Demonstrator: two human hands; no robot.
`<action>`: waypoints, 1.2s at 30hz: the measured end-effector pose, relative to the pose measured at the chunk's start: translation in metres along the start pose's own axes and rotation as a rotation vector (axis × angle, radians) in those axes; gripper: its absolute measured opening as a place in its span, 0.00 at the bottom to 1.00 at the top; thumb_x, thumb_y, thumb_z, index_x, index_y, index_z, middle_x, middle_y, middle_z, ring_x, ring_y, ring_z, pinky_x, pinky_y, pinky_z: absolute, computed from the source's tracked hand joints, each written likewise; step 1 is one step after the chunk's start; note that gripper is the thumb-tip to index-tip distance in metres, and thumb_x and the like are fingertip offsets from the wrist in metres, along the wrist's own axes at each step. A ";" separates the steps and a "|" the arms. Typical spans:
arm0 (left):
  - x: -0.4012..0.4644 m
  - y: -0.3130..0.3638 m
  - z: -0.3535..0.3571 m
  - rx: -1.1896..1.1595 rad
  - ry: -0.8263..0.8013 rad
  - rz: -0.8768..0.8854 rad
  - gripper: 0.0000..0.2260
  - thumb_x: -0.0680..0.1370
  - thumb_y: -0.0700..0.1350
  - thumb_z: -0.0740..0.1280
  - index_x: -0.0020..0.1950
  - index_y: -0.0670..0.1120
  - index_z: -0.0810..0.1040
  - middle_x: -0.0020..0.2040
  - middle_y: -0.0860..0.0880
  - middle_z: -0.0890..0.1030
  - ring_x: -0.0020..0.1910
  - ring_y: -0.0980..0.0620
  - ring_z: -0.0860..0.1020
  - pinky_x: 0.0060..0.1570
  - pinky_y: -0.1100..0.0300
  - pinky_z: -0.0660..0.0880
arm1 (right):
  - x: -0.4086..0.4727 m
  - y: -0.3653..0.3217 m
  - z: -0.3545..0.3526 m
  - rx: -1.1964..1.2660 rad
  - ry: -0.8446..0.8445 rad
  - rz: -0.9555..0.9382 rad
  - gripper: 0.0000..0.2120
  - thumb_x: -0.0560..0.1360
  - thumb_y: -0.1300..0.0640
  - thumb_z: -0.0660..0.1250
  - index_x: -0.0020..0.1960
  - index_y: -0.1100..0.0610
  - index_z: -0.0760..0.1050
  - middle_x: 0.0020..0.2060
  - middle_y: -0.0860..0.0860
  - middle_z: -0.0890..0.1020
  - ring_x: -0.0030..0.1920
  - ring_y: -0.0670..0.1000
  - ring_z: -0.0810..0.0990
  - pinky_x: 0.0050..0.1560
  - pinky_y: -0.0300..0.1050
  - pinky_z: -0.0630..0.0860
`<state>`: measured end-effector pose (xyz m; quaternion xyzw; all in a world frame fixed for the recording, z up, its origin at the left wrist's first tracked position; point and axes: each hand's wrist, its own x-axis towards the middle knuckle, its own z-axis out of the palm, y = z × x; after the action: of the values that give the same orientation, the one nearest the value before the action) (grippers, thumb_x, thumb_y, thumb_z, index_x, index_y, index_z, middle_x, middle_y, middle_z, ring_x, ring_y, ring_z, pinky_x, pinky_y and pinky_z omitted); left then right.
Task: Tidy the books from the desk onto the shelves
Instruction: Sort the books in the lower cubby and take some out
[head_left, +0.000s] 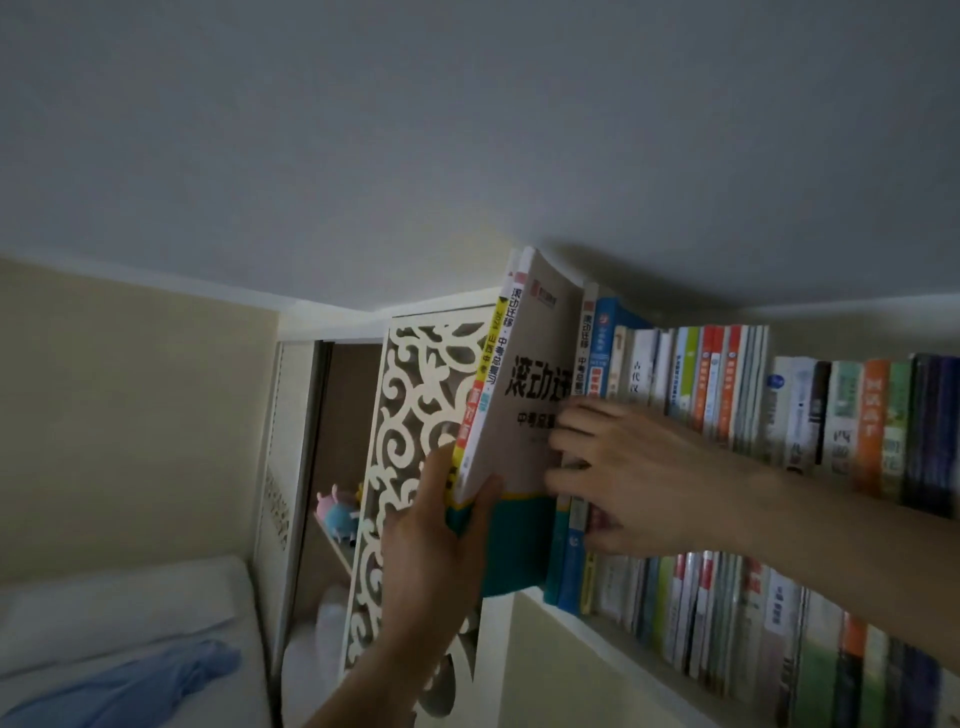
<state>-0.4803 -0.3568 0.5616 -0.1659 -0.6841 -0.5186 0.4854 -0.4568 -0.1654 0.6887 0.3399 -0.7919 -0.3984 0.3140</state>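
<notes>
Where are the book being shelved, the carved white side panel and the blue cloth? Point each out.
book being shelved (524, 395): head view, on its pale front cover beside the large black characters.
carved white side panel (415, 395): head view, on its cut-out scrollwork.
blue cloth (140, 686): head view, on its crumpled middle.

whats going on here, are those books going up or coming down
A person is at a bookshelf. The left hand grips the lower end of a few large workbooks held together, tilted at the left end of the top row. The right hand rests its fingers against the shelved books beside them, at the gap. One frame cannot show direction, but the workbooks are only partly in.
</notes>
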 end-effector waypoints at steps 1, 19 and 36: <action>-0.004 -0.002 0.005 -0.016 -0.015 -0.001 0.12 0.80 0.46 0.70 0.63 0.49 0.75 0.48 0.66 0.71 0.45 0.80 0.74 0.34 0.79 0.72 | -0.001 0.000 -0.001 -0.013 -0.021 0.022 0.28 0.66 0.32 0.68 0.60 0.47 0.78 0.57 0.52 0.79 0.62 0.55 0.73 0.73 0.55 0.62; 0.014 -0.001 0.070 -0.428 -0.264 -0.085 0.13 0.86 0.53 0.57 0.68 0.51 0.71 0.52 0.51 0.84 0.50 0.56 0.84 0.46 0.60 0.82 | 0.002 0.009 -0.014 -0.081 -0.040 0.189 0.44 0.65 0.30 0.72 0.73 0.51 0.67 0.76 0.58 0.65 0.78 0.61 0.58 0.76 0.57 0.48; 0.012 0.001 0.049 -0.712 -0.583 -0.418 0.14 0.83 0.54 0.63 0.67 0.54 0.77 0.57 0.51 0.85 0.59 0.50 0.83 0.62 0.49 0.79 | -0.006 0.018 -0.028 -0.012 0.078 0.251 0.32 0.71 0.35 0.65 0.71 0.47 0.69 0.72 0.52 0.69 0.73 0.55 0.67 0.71 0.57 0.66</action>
<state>-0.5092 -0.3171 0.5730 -0.3186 -0.5903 -0.7380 0.0731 -0.4373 -0.1644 0.7158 0.2513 -0.8129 -0.3474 0.3941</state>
